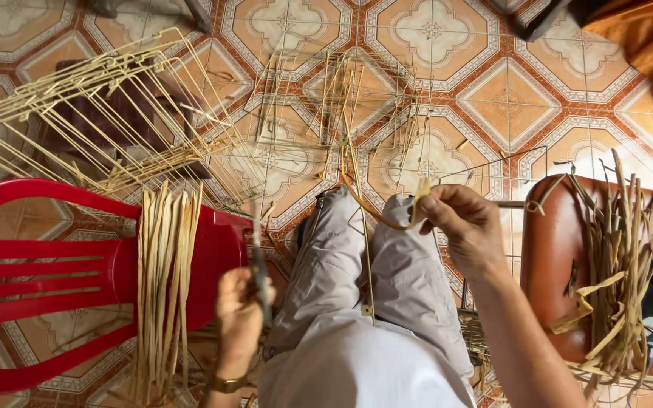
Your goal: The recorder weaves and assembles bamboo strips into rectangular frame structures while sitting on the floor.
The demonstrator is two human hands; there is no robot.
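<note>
My right hand (pixel 464 224) pinches a thin pale cane strip (pixel 378 211) that curves from my fingers down over my knee. My left hand (pixel 239 316) is closed around a dark knife-like tool (pixel 258 261) that points up beside my left thigh. A slim upright bamboo stick (pixel 362 249) rises between my grey-trousered legs (pixel 357 302) toward a small frame of sticks (pixel 341 98) on the tiled floor.
A red plastic chair (pixel 47 272) lies at left with a bundle of flat bamboo strips (pixel 162 287) across it. A stick-built frame (pixel 92 113) rests behind it. At right a brown stool (pixel 549 257) carries loose cane strips (pixel 621 264). Orange cloth (pixel 648 34) at top right.
</note>
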